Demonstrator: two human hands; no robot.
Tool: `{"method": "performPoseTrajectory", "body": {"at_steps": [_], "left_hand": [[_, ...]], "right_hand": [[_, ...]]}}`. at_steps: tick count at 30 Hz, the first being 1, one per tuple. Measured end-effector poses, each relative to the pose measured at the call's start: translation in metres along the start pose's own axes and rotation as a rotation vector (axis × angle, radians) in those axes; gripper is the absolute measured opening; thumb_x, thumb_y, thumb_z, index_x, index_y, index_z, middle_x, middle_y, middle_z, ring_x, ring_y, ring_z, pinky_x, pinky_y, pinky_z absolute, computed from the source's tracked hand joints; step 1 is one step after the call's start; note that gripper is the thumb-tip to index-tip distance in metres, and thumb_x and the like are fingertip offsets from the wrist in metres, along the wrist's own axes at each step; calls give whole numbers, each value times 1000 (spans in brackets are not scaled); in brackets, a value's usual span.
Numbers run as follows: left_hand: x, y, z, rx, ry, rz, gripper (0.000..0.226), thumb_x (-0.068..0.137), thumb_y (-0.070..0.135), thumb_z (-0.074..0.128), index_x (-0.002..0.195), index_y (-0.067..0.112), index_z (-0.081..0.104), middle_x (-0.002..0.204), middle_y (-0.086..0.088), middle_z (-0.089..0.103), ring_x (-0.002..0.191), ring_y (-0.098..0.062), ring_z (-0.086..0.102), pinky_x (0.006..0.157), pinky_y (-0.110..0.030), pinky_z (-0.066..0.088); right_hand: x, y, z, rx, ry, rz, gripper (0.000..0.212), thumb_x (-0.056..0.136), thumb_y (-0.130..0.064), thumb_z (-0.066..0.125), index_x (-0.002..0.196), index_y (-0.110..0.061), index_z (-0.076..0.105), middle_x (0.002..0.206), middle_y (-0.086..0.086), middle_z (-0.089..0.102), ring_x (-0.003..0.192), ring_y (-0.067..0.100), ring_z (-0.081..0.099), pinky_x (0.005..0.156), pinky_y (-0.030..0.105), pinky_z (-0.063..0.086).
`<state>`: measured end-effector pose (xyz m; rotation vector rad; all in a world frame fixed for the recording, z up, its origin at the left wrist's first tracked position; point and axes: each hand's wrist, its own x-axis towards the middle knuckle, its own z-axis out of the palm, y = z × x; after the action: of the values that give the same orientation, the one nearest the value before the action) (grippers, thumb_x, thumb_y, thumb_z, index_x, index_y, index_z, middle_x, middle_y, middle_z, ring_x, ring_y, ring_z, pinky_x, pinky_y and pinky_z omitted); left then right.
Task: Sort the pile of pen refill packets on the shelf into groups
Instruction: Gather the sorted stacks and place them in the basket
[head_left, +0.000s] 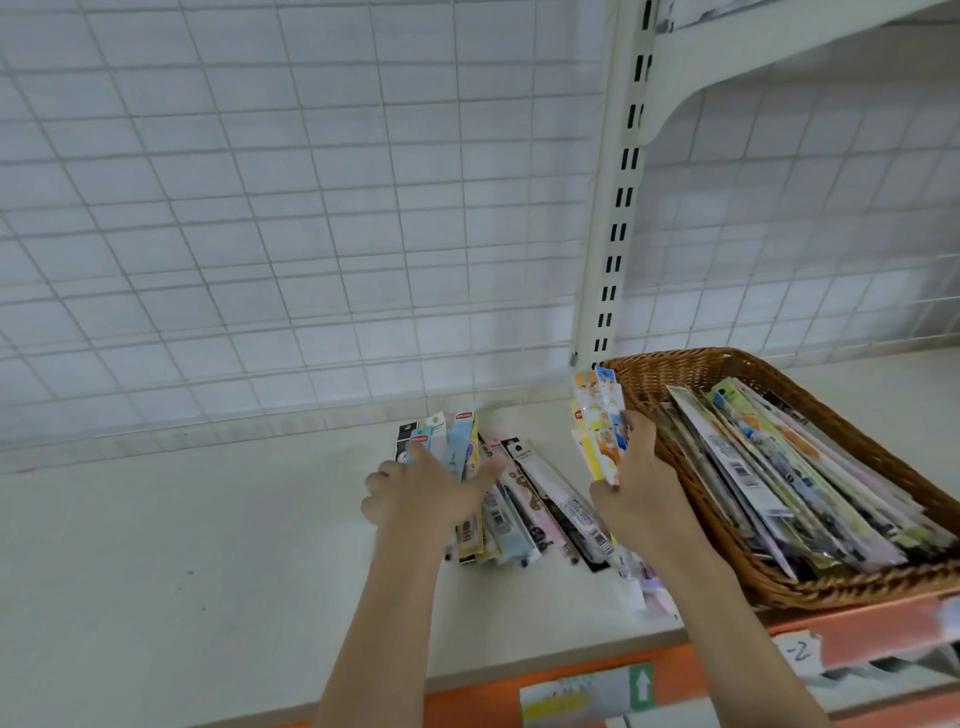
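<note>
- The left hand lies on the upper end of a small fan of pen refill packets on the white shelf. Its thumb is spread to the right and its fingers reach over the blue and yellow tops, probably to square the fan or hold it in place. Motion blur hides whether any finger curls under a packet.
- The right hand pinches a bunch of orange-and-yellow cartoon packets, with the thumb on the near face and the fingers behind. The bunch stands nearly upright between the fan and the basket, lifted off the shelf so that its printed fronts can be read and matched.
- Between the hands, dark and pink packets lie slanted on the shelf, overlapping one another. They look like a second group already begun.
- The wicker basket sits at the right end of the shelf, just beside the right hand. The unsorted pile fills it, long packets leaning lengthwise against its walls, so supply is within easy reach.
- Judging from the full basket and the few packets laid out, the sorting is at an early stage.
- A white wire grid backs the shelf, and an orange price rail with paper labels runs along its front edge.
</note>
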<state>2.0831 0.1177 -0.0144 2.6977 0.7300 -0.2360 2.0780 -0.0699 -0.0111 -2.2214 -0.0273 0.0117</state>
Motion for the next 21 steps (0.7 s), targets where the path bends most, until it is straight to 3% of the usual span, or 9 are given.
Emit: {"method": "performPoseTrajectory", "body": {"at_steps": [3, 9, 13, 15, 18, 21], "left_hand": [[2, 22, 3, 64, -44, 4, 119, 61, 93, 29, 151, 19, 0, 145, -19, 32, 129, -34, 33, 99, -43, 35], [1, 30, 7, 142, -53, -10, 125, 61, 81, 58, 149, 14, 0, 140, -18, 31, 128, -33, 32, 96, -43, 39], [12, 28, 8, 10, -42, -33, 106, 72, 47, 72, 147, 9, 8, 135, -17, 35, 126, -33, 36, 96, -39, 41], [18, 26, 9, -36, -31, -29, 90, 74, 31, 71, 141, 3, 18, 129, -16, 44, 121, -31, 44, 92, -35, 44], [21, 24, 8, -17, -6, 4, 67, 78, 23, 67, 129, -2, 32, 119, -11, 51, 110, -26, 53, 75, -28, 42], [22, 22, 9, -13, 39, 3, 55, 81, 17, 63, 126, -2, 39, 119, -11, 51, 109, -27, 56, 74, -29, 43]], "right_hand": [[-1, 5, 0, 20, 3, -24, 75, 87, 2, 51, 145, -21, 10, 105, 6, 60, 61, 7, 53, 39, 11, 33], [2, 11, 2, 25, -5, -40, 77, 86, 3, 54, 145, -18, 10, 117, 11, 58, 83, 20, 57, 52, 18, 40], [2, 11, 3, 12, -40, -39, 74, 86, 3, 53, 144, -18, 12, 105, 7, 55, 74, 16, 54, 47, 14, 34], [3, 11, 3, 2, -44, -39, 73, 86, 2, 53, 143, -18, 13, 109, 9, 57, 77, 19, 55, 47, 14, 33], [4, 11, 3, 6, -48, -36, 71, 86, 3, 54, 142, -16, 15, 116, 12, 57, 83, 20, 54, 50, 14, 34], [6, 11, 3, 12, -62, -35, 72, 85, 3, 54, 142, -16, 15, 114, 10, 56, 84, 20, 54, 51, 14, 34]]}}
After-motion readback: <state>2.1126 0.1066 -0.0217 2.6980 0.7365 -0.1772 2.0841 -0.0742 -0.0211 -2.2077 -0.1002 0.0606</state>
